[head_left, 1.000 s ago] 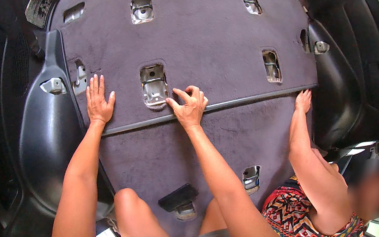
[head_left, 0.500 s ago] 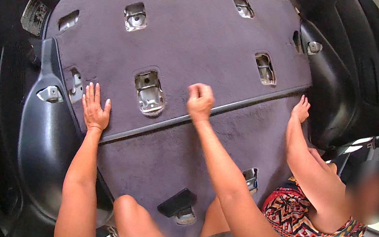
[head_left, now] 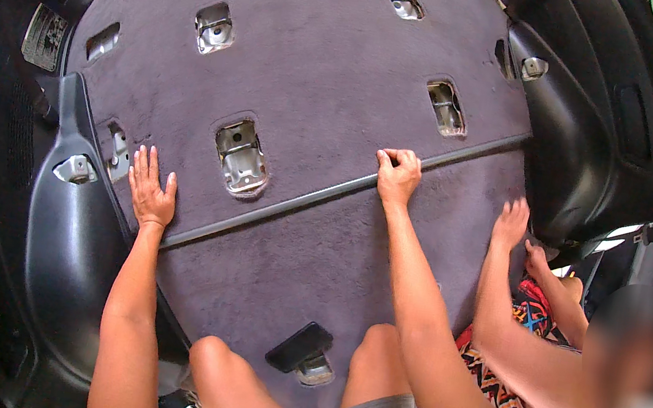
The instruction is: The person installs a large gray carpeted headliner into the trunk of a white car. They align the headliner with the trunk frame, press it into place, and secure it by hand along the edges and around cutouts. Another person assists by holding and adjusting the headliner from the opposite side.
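Observation:
A dark grey carpet (head_left: 324,58) covers the vehicle floor, crossed by a narrow grey trim strip (head_left: 283,206). My left hand (head_left: 151,192) lies flat on the carpet just beyond the strip's left end, fingers spread. Curled into a loose fist, my right hand (head_left: 398,177) is at the strip, right of its middle; nothing shows in its fingers. Nearer me, a flat black phone-like object (head_left: 300,347) lies beside a metal floor bracket (head_left: 315,370).
On the right, a co-worker's hand (head_left: 511,225) is at the carpet's edge. Cut-outs in the carpet expose metal brackets (head_left: 241,158). Black plastic wheel-arch covers stand at the left (head_left: 72,249) and right (head_left: 560,130).
My right hand has moved right along the strip, still a fist. The co-worker's hand has come back from the strip's right end. My left hand stays flat on the carpet.

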Motion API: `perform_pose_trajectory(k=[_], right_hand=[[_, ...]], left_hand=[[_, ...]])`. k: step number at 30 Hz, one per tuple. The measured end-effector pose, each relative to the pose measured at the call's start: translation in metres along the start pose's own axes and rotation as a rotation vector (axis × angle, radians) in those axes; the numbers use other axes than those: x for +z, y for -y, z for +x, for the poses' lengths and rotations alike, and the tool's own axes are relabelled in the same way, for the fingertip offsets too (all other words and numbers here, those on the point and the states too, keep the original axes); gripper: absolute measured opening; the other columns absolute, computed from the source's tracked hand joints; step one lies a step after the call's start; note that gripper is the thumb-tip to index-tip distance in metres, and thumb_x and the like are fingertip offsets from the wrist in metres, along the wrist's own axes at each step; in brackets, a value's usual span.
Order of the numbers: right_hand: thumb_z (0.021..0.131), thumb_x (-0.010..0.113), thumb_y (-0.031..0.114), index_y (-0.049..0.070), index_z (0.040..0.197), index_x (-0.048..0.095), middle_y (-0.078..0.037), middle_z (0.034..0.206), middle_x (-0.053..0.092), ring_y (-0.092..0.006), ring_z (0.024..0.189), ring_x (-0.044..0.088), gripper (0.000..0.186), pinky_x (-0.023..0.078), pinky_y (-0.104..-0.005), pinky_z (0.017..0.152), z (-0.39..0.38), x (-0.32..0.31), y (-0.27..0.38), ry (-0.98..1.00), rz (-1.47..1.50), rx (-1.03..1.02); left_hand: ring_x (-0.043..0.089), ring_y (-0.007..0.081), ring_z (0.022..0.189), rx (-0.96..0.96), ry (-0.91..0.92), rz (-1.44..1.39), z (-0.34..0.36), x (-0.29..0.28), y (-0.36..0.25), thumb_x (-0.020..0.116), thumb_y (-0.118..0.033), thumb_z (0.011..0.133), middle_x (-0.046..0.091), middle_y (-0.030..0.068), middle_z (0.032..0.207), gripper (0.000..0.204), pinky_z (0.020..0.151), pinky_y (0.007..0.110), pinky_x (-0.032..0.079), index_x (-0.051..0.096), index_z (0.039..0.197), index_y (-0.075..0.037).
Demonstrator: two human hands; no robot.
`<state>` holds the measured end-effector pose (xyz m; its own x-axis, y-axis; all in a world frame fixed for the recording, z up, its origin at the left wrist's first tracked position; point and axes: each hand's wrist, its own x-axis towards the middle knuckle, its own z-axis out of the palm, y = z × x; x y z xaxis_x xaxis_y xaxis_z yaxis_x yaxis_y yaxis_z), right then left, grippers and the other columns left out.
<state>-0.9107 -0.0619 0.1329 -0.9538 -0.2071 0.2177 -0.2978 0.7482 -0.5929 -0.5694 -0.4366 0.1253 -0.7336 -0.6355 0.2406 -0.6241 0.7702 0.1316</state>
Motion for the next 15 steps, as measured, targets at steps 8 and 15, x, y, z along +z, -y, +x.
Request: perform_pose_trajectory(k=[8, 15], right_hand=[[0.087, 0.081, 0.022, 0.002, 0.094, 0.078, -0.006, 0.083, 0.076, -0.0146, 0.075, 0.07, 0.022, 0.055, -0.0329, 0.071, 0.054, -0.001, 0.01, 0.04, 0.515, 0.248], [0.079, 0.086, 0.024, 0.01, 0.089, 0.082, -0.004, 0.087, 0.07, -0.0177, 0.077, 0.067, 0.018, 0.052, -0.0337, 0.07, 0.022, 0.026, 0.034, 0.003, 0.168, -0.097]], left_hand=[[0.021, 0.032, 0.156, -0.001, -0.003, -0.015, -0.001, 0.001, 0.002, 0.055, -0.038, 0.097, 0.026, 0.0144, 0.168, 0.074, 0.126, 0.05, 0.016, 0.03, 0.162, -0.012], [0.022, 0.0325, 0.156, -0.01, 0.009, -0.014, 0.0, 0.001, 0.001, 0.055, -0.037, 0.096, 0.027, 0.0146, 0.168, 0.074, 0.127, 0.05, 0.016, 0.031, 0.161, -0.012]])
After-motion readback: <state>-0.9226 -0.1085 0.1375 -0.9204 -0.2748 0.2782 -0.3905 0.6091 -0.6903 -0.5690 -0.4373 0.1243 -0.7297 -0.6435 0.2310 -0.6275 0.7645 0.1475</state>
